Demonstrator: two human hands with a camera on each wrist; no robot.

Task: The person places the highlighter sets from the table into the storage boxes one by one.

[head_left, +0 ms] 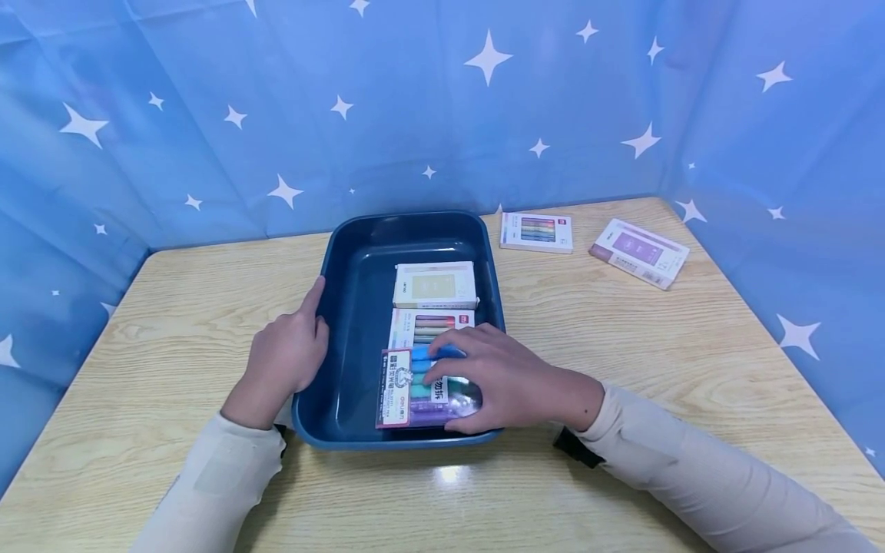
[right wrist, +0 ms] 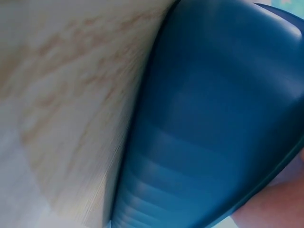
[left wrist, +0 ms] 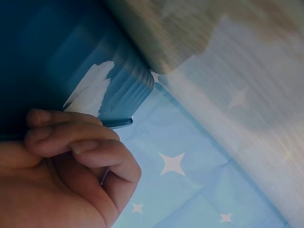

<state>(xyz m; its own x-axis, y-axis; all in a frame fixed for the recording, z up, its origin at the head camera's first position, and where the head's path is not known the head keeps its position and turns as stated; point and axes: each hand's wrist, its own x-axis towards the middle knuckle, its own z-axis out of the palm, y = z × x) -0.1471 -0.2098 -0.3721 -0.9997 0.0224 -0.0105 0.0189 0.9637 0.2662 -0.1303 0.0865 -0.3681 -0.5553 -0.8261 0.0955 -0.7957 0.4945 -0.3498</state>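
Note:
A dark blue plastic bin [head_left: 359, 307] stands on the table. At its left rim is my left hand [head_left: 285, 355], index finger stretched along the edge and thumb on the inner side. The left wrist view shows the other fingers of that hand [left wrist: 80, 166] curled by the bin's outer wall [left wrist: 57, 61]. Inside the bin, my right hand [head_left: 501, 376] grips a clear pack of coloured pens [head_left: 419, 388] at its right end. Beyond the pack lie a white box with a striped window [head_left: 408, 322] and a white box with a beige panel [head_left: 434, 286]. In the right wrist view the bin wall hides most of the hand.
Two more flat boxes lie on the wooden table right of the bin: one with a rainbow window [head_left: 536, 233], one with a purple panel [head_left: 639, 253]. A blue curtain with white stars [head_left: 415, 115] hangs behind the table and at both sides.

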